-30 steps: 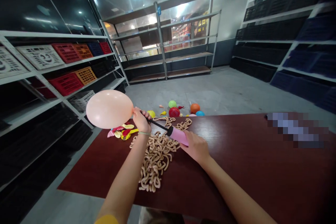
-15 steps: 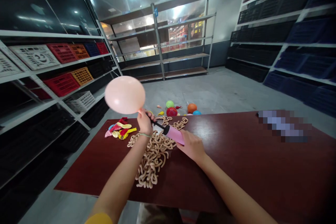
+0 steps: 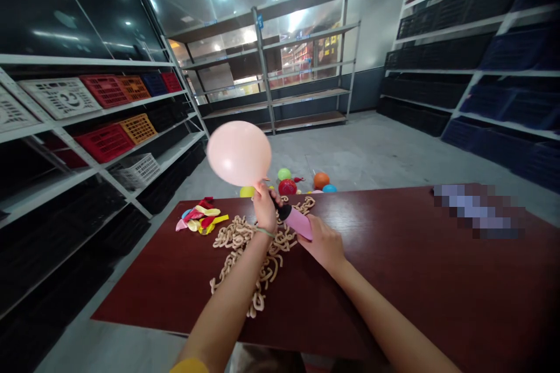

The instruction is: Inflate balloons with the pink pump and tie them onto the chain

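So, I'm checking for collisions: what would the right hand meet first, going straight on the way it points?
Past the pink pump the right hand holds, probably the left hand; depth is unclear.

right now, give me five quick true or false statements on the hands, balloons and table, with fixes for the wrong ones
1. The left hand is at the neck of the pale pink oval balloon. True.
2. The right hand lies flat on the glossy dark red-brown table. False: the right hand grips the pink cylindrical pump.
3. Limp multicoloured balloons lie on the table, left of the beige rope-like pieces. True.
4. The pale pink balloon is flat and empty. False: it is rounded out with air.
5. A round orange balloon shows beyond the table's far edge. True.
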Tool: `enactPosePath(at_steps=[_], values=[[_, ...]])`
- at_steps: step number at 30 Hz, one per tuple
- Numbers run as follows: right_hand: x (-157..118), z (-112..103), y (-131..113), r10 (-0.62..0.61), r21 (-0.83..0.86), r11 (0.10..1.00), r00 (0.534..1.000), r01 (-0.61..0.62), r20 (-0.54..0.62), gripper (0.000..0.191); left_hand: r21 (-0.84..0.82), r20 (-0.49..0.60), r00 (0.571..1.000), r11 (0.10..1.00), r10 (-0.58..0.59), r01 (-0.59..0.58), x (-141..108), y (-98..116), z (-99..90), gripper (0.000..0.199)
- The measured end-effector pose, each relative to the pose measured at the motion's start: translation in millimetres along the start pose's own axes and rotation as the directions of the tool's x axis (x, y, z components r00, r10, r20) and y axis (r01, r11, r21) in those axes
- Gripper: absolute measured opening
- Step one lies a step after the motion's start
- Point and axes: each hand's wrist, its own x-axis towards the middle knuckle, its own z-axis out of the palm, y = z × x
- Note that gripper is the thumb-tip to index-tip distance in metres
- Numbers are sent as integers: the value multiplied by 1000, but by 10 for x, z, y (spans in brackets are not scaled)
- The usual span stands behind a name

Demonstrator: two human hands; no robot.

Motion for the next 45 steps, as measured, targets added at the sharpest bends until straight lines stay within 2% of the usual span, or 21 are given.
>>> enactPosePath(at_steps=[3, 5, 11, 14, 16, 22, 25, 29, 33, 35, 38, 43, 45], values=[[-4, -21, -3, -41, -23, 999, 999, 41, 14, 37, 30, 32, 996, 996, 78, -79, -60, -141, -97, 37], [-10, -31, -7, -65, -30, 997, 997, 66, 31, 36, 28, -9, 996, 995, 93, -93, 3, -87, -159, 38], [-5, -5, -4, -75, 32, 997, 995, 73, 61, 40, 7, -75, 983, 986, 168, -168, 388, 508, -231, 32], [9, 28, -12, -64, 89, 994, 996, 58, 65, 42, -17, -100, 969, 973, 226, -228, 426, 630, -221, 30], [13, 43, -19, -49, 104, 994, 997, 42, 62, 42, -14, -96, 967, 971, 237, -240, 343, 534, -195, 30], [-1, 9, -11, -36, 78, 996, 999, 34, 26, 39, 23, 24, 987, 987, 158, -159, -54, -71, -114, 37], [2, -29, -15, -54, 47, 998, 997, 51, 59, 38, 14, 7, 991, 991, 134, -134, -51, -114, -149, 38], [9, -48, -38, -67, 36, 997, 991, 63, 119, 39, 9, -33, 991, 991, 130, -130, 165, 188, -248, 37], [9, -24, -38, -78, 77, 995, 992, 70, 103, 41, 0, -47, 976, 977, 213, -213, 369, 567, -301, 30], [11, -2, -32, -73, 89, 994, 993, 65, 89, 41, -10, -55, 967, 968, 248, -249, 400, 648, -292, 30], [11, 25, -19, -67, 96, 993, 996, 61, 60, 42, -18, -81, 962, 964, 262, -264, 321, 546, -225, 32], [0, 12, 32, -61, 104, 993, 998, 61, 2, 46, 17, -38, 976, 977, 215, -215, -29, 27, -40, 37], [-1, -4, 50, -50, 109, 993, 999, 49, 6, 48, 28, -9, 978, 977, 211, -210, -129, -113, -3, 38]])
